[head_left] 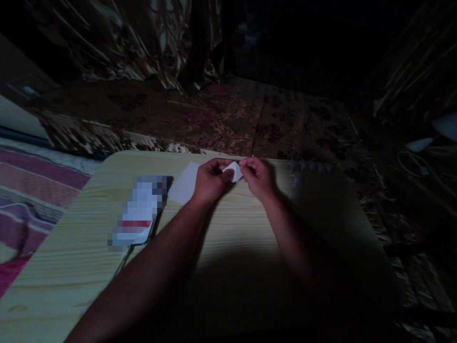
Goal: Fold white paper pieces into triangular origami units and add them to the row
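A small folded piece of white paper is pinched between both hands over the far part of a light wooden table. My left hand grips its left side with fingers curled. My right hand pinches its right side. A flat white paper sheet lies on the table just left of my left hand. Several small folded paper pieces sit in a row near the table's far right edge.
A blurred-out flat object lies on the table's left half. A striped rug is at the left, a patterned dark carpet beyond the table, and white cables at the right. The room is dim.
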Motion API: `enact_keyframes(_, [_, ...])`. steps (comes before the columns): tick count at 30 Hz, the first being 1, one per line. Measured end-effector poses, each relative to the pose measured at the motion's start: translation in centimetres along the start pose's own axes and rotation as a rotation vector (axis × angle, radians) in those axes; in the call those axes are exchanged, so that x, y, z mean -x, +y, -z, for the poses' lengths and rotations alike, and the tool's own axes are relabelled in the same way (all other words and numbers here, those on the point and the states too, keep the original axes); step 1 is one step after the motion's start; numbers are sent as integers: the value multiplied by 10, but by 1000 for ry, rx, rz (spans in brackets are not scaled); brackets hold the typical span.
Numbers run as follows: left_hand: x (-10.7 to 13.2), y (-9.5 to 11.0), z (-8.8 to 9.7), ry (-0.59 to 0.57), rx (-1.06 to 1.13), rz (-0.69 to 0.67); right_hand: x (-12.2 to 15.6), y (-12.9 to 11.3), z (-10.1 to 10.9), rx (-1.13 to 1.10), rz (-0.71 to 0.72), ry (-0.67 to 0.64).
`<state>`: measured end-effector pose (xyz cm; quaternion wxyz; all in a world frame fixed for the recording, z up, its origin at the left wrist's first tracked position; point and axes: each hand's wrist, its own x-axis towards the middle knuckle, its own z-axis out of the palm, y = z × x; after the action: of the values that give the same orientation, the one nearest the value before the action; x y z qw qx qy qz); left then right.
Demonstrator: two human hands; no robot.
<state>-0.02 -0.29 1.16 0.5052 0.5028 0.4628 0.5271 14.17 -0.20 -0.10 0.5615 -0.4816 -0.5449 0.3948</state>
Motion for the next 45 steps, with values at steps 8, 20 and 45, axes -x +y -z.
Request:
enact_keyframes(8, [-2, -1, 0, 54, 37, -8, -1, 4, 1, -31, 6, -19])
enact_keyframes(20, [-1, -5, 0, 12, -9, -85, 0, 0, 1, 15, -13, 1])
enact_keyframes(45, [-3, -7, 0, 131, 2, -75, 1, -1, -4, -20, 15, -20])
